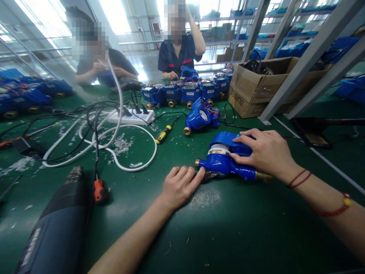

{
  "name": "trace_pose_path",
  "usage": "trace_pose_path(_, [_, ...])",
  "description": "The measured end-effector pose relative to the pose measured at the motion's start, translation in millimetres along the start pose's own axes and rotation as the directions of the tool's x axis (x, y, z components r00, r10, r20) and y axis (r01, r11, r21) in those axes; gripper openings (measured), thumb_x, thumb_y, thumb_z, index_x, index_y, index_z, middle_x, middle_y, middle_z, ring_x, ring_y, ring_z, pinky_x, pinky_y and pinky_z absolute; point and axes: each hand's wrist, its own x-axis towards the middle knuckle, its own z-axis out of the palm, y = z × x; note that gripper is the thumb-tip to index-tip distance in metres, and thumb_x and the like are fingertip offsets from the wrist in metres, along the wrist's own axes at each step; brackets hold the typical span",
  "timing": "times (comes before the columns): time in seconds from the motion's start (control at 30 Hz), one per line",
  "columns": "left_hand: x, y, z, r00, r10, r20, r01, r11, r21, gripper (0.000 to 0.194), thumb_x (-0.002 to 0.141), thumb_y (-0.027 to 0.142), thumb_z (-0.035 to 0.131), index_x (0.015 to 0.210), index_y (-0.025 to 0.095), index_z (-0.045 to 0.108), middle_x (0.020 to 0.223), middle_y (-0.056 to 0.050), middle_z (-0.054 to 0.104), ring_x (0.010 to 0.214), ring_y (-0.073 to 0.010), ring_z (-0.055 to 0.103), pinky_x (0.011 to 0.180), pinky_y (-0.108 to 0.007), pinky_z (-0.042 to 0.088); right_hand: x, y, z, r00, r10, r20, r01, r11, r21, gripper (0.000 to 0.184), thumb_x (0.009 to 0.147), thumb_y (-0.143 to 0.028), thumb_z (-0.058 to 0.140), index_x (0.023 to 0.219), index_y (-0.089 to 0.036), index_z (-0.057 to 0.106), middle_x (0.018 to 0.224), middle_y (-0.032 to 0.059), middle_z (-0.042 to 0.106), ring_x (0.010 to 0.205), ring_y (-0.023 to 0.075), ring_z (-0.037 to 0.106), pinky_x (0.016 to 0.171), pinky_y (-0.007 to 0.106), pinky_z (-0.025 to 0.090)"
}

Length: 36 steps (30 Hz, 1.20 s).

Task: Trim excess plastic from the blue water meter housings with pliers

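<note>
A blue water meter (221, 161) with brass end fittings and an open lid lies on its side on the green table (228, 228). My right hand (264, 152) lies over its top and body, fingers wrapped on it. My left hand (179, 186) rests on the table at the meter's left end, fingers curled, with the fingertips touching something dark under the meter's body. A second blue water meter (201, 118) with loose coloured wires lies just behind.
A dark heat gun (57, 224) lies at front left beside an orange-handled tool (99, 190). White cable (114, 152), a power strip (132, 116) and a screwdriver (165, 133) lie mid-table. Several blue meters (188, 91), a cardboard box (256, 87) and two seated people sit at the back.
</note>
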Motion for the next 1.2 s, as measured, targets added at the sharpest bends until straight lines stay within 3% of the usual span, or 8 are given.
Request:
trace_pose_path(0.1, [-0.1, 7.4, -10.0, 0.982, 0.189, -0.01, -0.189, 0.981, -0.03, 0.031, 0.087, 0.023, 0.052, 0.118, 0.019, 0.052, 0.086, -0.002, 0.06, 0.077, -0.0137, 0.052, 0.066, -0.03, 0.035, 2.6, 2.8, 0.0, 1.0, 0.02, 0.003, -0.02, 1.0, -0.012, 0.037, 0.082, -0.052, 0.054, 0.099, -0.02, 0.063, 0.099, 0.009, 0.056, 0.084, 0.0273, 0.053, 0.074, 0.039, 0.034])
trace_pose_path(0.17, [-3.1, 12.3, -14.4, 0.969, 0.245, -0.029, -0.246, 0.968, -0.055, 0.033, 0.086, 0.025, 0.053, 0.119, 0.02, 0.052, 0.09, -0.002, 0.06, 0.081, -0.0141, 0.053, 0.07, -0.03, 0.036, 4.3, 5.1, 1.5, 0.999, 0.038, 0.011, -0.037, 0.999, -0.036, 0.036, 0.083, -0.052, 0.053, 0.098, -0.021, 0.063, 0.096, 0.0086, 0.056, 0.083, 0.0276, 0.053, 0.073, 0.039, 0.034])
trace_pose_path(0.27, [-8.8, 13.6, -12.6, 0.997, 0.06, -0.058, -0.062, 0.997, -0.043, 0.035, 0.085, 0.022, 0.055, 0.119, 0.024, 0.052, 0.093, -0.002, 0.06, 0.085, -0.0162, 0.053, 0.075, -0.033, 0.036, 5.0, 6.2, 4.6, 0.999, 0.032, 0.016, -0.031, 0.998, -0.049, 0.039, 0.083, -0.053, 0.052, 0.101, -0.02, 0.062, 0.098, 0.01, 0.055, 0.087, 0.0294, 0.052, 0.074, 0.04, 0.034])
trace_pose_path(0.37, [-8.9, 7.4, -4.4, 0.985, -0.165, -0.041, 0.164, 0.986, -0.021, 0.034, 0.084, 0.018, 0.052, 0.117, 0.025, 0.054, 0.098, -0.006, 0.059, 0.091, -0.0202, 0.052, 0.08, -0.038, 0.034, 3.6, 4.5, 7.2, 0.999, 0.033, -0.005, -0.033, 0.999, -0.032, 0.038, 0.082, -0.05, 0.054, 0.102, -0.019, 0.062, 0.102, 0.011, 0.054, 0.09, 0.03, 0.051, 0.077, 0.041, 0.034])
trace_pose_path(0.5, [-0.4, -2.0, 5.0, 0.967, -0.254, -0.007, 0.254, 0.966, 0.041, 0.034, 0.084, 0.016, 0.048, 0.117, 0.023, 0.054, 0.102, -0.009, 0.057, 0.097, -0.0229, 0.05, 0.081, -0.04, 0.033, 1.7, 3.4, 9.4, 0.999, 0.04, -0.018, -0.04, 0.999, -0.023, 0.036, 0.082, -0.048, 0.054, 0.101, -0.019, 0.062, 0.103, 0.0109, 0.053, 0.091, 0.0302, 0.051, 0.08, 0.042, 0.033])
trace_pose_path(0.97, [15.4, -9.9, 17.1, 0.993, -0.122, -0.002, 0.121, 0.989, 0.086, 0.031, 0.087, 0.015, 0.047, 0.116, 0.025, 0.052, 0.105, -0.006, 0.059, 0.099, -0.021, 0.051, 0.084, -0.039, 0.034, 1.5, 2.9, 8.7, 0.999, 0.054, -0.004, -0.054, 0.998, -0.018, 0.034, 0.083, -0.047, 0.053, 0.101, -0.02, 0.059, 0.104, 0.0109, 0.051, 0.095, 0.03, 0.049, 0.083, 0.043, 0.032])
trace_pose_path(1.2, [22.3, -26.0, 25.0, 1.0, -0.003, -0.015, 0.005, 0.993, 0.117, 0.026, 0.088, 0.02, 0.048, 0.113, 0.028, 0.051, 0.101, -0.003, 0.059, 0.095, -0.019, 0.05, 0.083, -0.036, 0.034, 0.5, 2.4, 9.9, 0.999, 0.053, -0.008, -0.054, 0.999, -0.003, 0.035, 0.083, -0.048, 0.053, 0.101, -0.019, 0.06, 0.102, 0.0108, 0.051, 0.094, 0.0297, 0.049, 0.083, 0.043, 0.032])
